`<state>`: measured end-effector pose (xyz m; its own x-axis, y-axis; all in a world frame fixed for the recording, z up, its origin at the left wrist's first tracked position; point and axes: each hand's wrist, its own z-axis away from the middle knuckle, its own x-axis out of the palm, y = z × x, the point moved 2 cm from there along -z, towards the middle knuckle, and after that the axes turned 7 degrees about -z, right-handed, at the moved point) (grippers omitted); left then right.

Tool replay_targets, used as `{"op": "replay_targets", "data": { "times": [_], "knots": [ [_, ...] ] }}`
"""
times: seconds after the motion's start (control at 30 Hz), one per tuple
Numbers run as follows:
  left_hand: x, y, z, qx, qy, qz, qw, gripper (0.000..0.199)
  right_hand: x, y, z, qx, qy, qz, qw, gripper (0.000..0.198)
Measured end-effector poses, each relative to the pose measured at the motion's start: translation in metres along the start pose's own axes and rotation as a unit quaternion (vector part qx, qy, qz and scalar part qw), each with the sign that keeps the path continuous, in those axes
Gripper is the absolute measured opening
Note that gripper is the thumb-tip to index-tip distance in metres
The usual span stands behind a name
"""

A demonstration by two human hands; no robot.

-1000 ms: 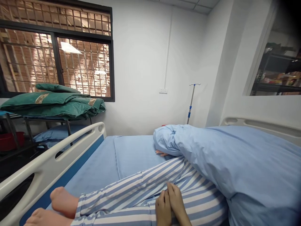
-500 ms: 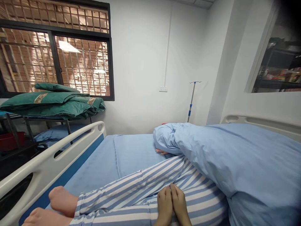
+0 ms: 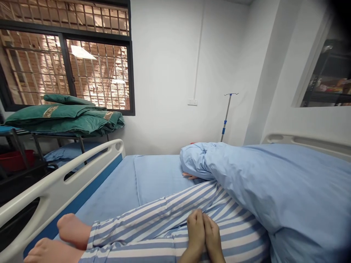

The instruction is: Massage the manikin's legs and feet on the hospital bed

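My left hand [image 3: 196,230] and my right hand [image 3: 212,235] are side by side at the lower middle, knuckles up, fingers curled in and pressed together. Nothing shows in either one. Both are in front of the blue-and-white striped trousers [image 3: 153,215] on a figure lying across the bed; whether they touch the cloth I cannot tell. Its bare feet [image 3: 72,231], smooth like a manikin's, lie at the lower left. A light blue quilt [image 3: 246,179] covers its upper body, and the fingers of one figure hand [image 3: 189,176] stick out from under it.
The bed's cream side panel [image 3: 55,190] rises at left, another [image 3: 307,142] at right behind the quilt. A drip stand [image 3: 226,117] is by the wall. Folded green quilts [image 3: 68,118] lie on a metal rack under the barred window. A red basin [image 3: 16,160] is below.
My hands have shifted slightly up and to the right, still close together. The view has turned a little; the figure and the quilt lie as before.
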<state>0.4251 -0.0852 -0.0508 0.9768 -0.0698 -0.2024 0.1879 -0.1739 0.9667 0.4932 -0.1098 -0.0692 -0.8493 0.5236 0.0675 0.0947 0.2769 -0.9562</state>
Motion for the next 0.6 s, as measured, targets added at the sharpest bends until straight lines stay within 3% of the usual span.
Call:
{"op": "replay_targets", "data": {
  "times": [0.23,0.47,0.6],
  "knots": [
    [0.001,-0.028,0.011,0.03,-0.015,-0.144,0.989,0.038,0.003,0.004,-0.001,0.004,-0.01,0.016,1.0,0.04],
    [0.003,-0.025,0.01,0.035,-0.04,-0.174,0.983,0.041,-0.008,-0.024,-0.009,-0.046,-0.052,0.077,0.995,0.037],
    [0.002,-0.028,0.011,0.017,-0.05,-0.167,0.984,0.037,-0.013,-0.018,-0.009,-0.054,-0.049,0.113,0.991,0.039]
  ]
}}
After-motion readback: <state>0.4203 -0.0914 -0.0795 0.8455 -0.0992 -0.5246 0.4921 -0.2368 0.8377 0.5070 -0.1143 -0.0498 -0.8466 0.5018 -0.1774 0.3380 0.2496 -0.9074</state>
